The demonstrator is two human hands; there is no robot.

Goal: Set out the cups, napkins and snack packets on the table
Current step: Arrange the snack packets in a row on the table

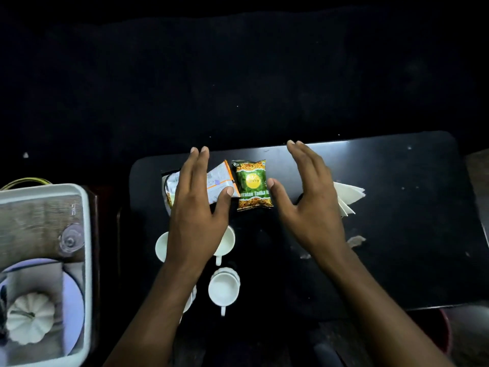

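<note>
Both hands are flat-fingered and hold nothing: the left hand (195, 205) over the white-and-orange packet (218, 185), the right hand (309, 200) beside the green snack packet (253, 185) at frame centre. White cups (223, 288) cluster below and napkins (348, 196) lie to the right on the black table (397, 234); probably only tidying remains.

Between our two spread hands the green snack packet (252, 185) fills the gap, lying just beside the white packet (219, 181) that sits under our left hand (197, 207). Folded napkins (346, 197) fan out just past our right hand (309, 200). White cups (224, 288) crowd the counter's (397, 247) near left, around the left wrist. We find bare counter to the right and along the far edge. A white tray (87, 234) borders the left side.
</note>
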